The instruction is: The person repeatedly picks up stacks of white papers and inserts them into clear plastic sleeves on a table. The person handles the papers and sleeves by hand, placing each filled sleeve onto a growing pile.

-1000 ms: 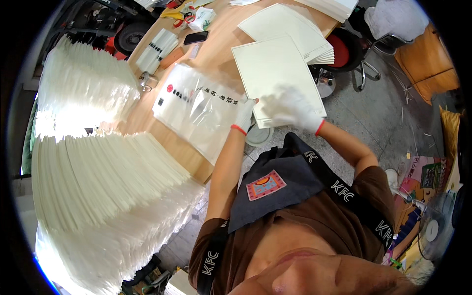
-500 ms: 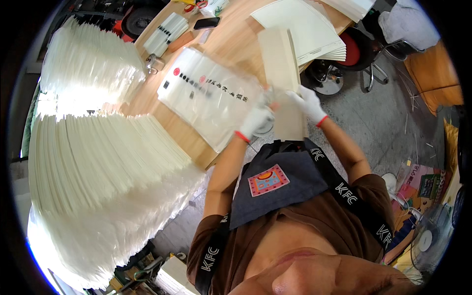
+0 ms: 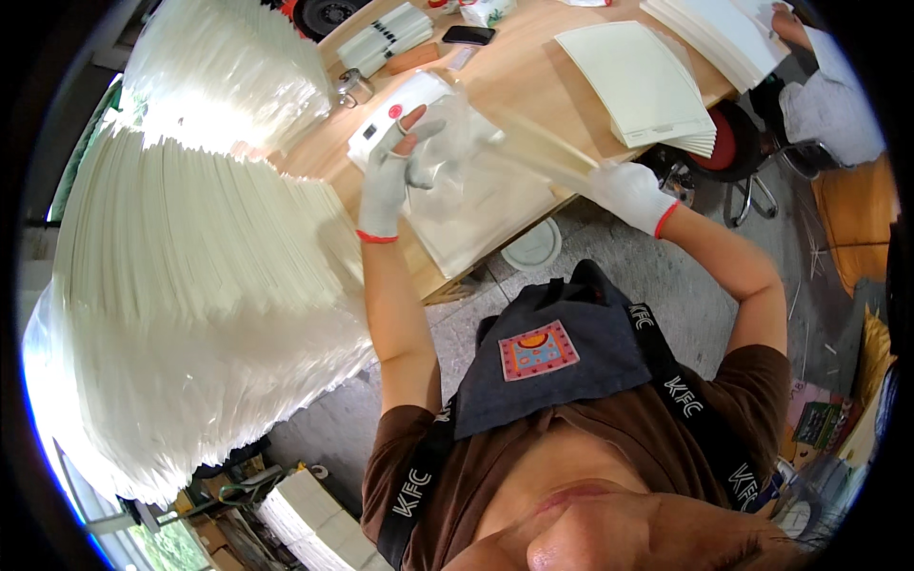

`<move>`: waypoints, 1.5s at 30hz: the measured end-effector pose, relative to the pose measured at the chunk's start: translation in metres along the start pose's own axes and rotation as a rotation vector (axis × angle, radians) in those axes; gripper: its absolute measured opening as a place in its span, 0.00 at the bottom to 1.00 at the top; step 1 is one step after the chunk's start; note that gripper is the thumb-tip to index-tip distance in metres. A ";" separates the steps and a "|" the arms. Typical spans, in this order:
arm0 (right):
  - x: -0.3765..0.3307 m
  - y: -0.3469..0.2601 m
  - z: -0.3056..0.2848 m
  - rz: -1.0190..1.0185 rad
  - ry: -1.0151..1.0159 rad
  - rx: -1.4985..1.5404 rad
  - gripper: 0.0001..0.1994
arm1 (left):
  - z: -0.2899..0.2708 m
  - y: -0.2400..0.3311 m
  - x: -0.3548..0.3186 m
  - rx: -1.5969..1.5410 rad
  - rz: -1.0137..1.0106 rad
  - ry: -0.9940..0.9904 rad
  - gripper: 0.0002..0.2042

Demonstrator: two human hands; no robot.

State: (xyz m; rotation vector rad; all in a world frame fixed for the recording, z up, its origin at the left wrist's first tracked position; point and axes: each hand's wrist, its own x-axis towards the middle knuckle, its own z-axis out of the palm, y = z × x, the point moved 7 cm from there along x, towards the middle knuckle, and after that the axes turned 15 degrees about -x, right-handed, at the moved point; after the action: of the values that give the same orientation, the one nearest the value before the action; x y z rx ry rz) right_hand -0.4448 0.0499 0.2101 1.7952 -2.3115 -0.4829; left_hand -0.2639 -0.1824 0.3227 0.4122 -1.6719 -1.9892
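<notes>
My left hand (image 3: 390,181), in a white glove with bare fingertips and a red cuff, is over a stack of printed clear plastic bags (image 3: 476,233) near the table edge. Its fingers are curled at a lifted, see-through bag (image 3: 457,143); the exact grip is blurred. In my right hand (image 3: 630,195), also gloved, is the near end of a long, pale, folded paper bundle (image 3: 538,147). The bundle slants left toward the lifted bag and is smeared by motion. Whether its far end is inside the bag I cannot tell.
Tall piles of filled plastic sleeves (image 3: 190,247) stand at the left. Pale sheets (image 3: 633,81) lie fanned on the wooden table (image 3: 519,71), with a phone (image 3: 468,35) and a metal jar (image 3: 355,88) farther back. Another person's hand (image 3: 788,24) touches a paper stack (image 3: 714,38) at far right.
My left hand has moved left and up over the bags, and a clear bag is now lifted there. My right hand has swung the paper bundle from nearly upright to slanting left.
</notes>
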 end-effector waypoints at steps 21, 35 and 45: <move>0.065 -0.066 -0.028 -0.263 0.006 2.374 0.24 | 0.037 -0.080 -0.031 0.301 0.607 0.238 0.15; -0.007 0.043 0.011 0.063 0.026 1.952 0.20 | -0.003 -0.119 -0.006 -1.193 -0.137 0.081 0.16; 0.073 -0.096 -0.018 0.076 -0.042 2.742 0.26 | 0.064 -0.112 -0.017 -1.706 0.041 0.041 0.12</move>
State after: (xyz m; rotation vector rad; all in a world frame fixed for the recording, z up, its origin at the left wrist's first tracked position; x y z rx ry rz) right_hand -0.3708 -0.0447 0.1884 -0.4241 0.7716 -1.6869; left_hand -0.3045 -0.1073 0.2248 -0.2348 0.3932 -2.4808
